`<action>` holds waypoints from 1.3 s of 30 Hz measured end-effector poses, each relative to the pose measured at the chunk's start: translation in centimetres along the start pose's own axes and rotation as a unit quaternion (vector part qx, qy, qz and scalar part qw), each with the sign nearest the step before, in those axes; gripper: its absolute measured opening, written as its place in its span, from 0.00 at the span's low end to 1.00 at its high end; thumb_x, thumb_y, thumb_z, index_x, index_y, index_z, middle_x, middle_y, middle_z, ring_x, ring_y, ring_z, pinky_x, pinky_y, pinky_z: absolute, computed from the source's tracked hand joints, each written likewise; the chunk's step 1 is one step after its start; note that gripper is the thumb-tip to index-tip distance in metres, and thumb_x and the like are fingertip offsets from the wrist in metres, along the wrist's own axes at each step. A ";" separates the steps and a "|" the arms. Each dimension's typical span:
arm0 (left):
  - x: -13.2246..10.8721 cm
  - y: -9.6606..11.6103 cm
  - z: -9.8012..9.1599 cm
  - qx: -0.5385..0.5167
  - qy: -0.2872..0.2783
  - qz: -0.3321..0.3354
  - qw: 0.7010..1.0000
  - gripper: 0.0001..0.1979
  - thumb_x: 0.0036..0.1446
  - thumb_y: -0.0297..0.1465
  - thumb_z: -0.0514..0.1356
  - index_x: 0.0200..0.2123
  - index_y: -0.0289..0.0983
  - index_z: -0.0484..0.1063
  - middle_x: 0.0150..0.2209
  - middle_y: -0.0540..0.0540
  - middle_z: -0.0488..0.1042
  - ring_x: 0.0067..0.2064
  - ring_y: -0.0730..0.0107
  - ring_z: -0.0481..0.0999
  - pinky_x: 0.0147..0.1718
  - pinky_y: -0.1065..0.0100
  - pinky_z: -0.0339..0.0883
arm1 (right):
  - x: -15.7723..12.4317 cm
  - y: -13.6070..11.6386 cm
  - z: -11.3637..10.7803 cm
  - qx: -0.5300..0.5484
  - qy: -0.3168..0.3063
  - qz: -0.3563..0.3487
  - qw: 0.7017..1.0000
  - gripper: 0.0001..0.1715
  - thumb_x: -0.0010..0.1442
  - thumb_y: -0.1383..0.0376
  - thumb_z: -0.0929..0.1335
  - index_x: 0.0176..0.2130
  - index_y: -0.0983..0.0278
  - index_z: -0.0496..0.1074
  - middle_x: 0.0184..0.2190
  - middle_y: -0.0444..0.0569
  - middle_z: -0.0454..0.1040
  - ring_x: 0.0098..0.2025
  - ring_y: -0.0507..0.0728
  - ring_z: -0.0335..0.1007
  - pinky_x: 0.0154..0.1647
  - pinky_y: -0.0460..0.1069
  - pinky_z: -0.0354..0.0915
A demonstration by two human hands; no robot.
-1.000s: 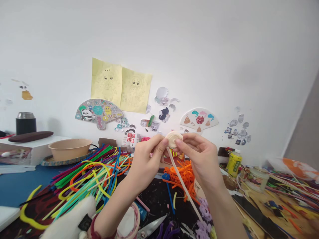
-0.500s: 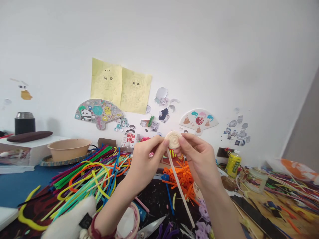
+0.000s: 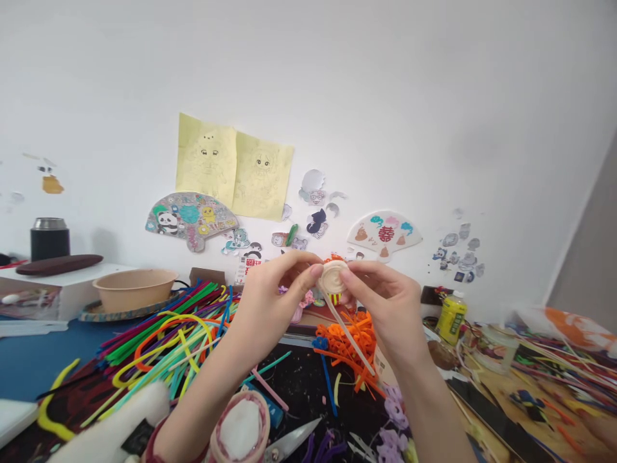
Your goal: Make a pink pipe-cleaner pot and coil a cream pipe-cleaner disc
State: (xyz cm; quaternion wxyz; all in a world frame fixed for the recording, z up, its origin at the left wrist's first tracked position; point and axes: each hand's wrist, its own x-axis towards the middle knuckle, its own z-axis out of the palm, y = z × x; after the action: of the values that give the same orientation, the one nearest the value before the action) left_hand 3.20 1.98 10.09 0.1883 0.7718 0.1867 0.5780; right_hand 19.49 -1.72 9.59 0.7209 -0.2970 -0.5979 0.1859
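Observation:
A cream-coloured coil (image 3: pixel 332 278), wound into a flat round disc, is held up in front of the wall. A loose cream strip (image 3: pixel 351 334) hangs from it, slanting down to the right. My left hand (image 3: pixel 270 302) pinches the disc's left edge between thumb and fingertips. On the other side, my right hand (image 3: pixel 385 305) grips the right edge, its thumb lying on the disc's face. Behind and below the hands sits a heap of orange fuzzy stems (image 3: pixel 344 337).
Colourful pipe cleaners (image 3: pixel 168 347) are piled at left near a beige bowl (image 3: pixel 135 289). Open scissors (image 3: pixel 294 444) and a round tub (image 3: pixel 240 427) lie at the front. Purple fuzzy pieces (image 3: pixel 393 431), a yellow bottle (image 3: pixel 452 317) and a glass jar (image 3: pixel 496 347) are at right.
My left hand has shifted slightly left and its forearm lower. The disc has tilted a little, and its loose strip has swung up and to the right. Both hands still hold the disc.

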 end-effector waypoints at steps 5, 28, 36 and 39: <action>-0.2 0.1 0.2 0.012 0.010 0.025 1.000 0.09 0.62 0.32 0.59 0.31 0.37 0.76 0.26 0.52 0.76 0.28 0.75 0.72 0.30 0.74 0.64 | -0.1 0.0 -0.1 -0.004 -0.008 0.001 1.000 0.03 0.54 0.65 0.76 0.33 0.57 0.82 0.21 0.39 0.79 0.22 0.47 0.73 0.24 0.40 0.70; 0.0 0.1 0.0 0.051 -0.029 0.067 0.996 0.06 0.62 0.28 0.60 0.33 0.36 0.76 0.27 0.53 0.78 0.27 0.79 0.72 0.28 0.77 0.63 | 0.3 -0.1 -1.1 0.027 -0.058 0.081 0.995 0.04 0.54 0.62 0.76 0.33 0.59 0.81 0.26 0.43 0.80 0.25 0.48 0.73 0.27 0.42 0.71; 0.0 0.5 0.1 0.052 -0.099 0.046 0.993 0.08 0.63 0.27 0.58 0.31 0.36 0.75 0.26 0.53 0.78 0.24 0.79 0.69 0.25 0.77 0.60 | 0.6 -0.6 -2.5 -0.031 -0.103 0.136 0.985 0.11 0.50 0.59 0.78 0.31 0.63 0.81 0.21 0.46 0.78 0.22 0.51 0.70 0.24 0.45 0.69; 0.1 0.3 0.1 0.054 -0.100 0.032 0.993 0.09 0.63 0.29 0.57 0.32 0.36 0.76 0.27 0.52 0.78 0.23 0.78 0.69 0.25 0.76 0.60 | 0.7 -0.4 -2.4 -0.030 -0.083 0.128 0.988 0.12 0.48 0.58 0.78 0.31 0.63 0.81 0.22 0.47 0.79 0.23 0.52 0.71 0.25 0.47 0.71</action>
State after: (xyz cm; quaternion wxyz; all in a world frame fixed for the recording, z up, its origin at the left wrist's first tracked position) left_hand 3.31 1.73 10.29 0.1455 0.8401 0.1732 0.4930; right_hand 21.91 -2.11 10.14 0.6294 -0.3764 -0.6183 0.2824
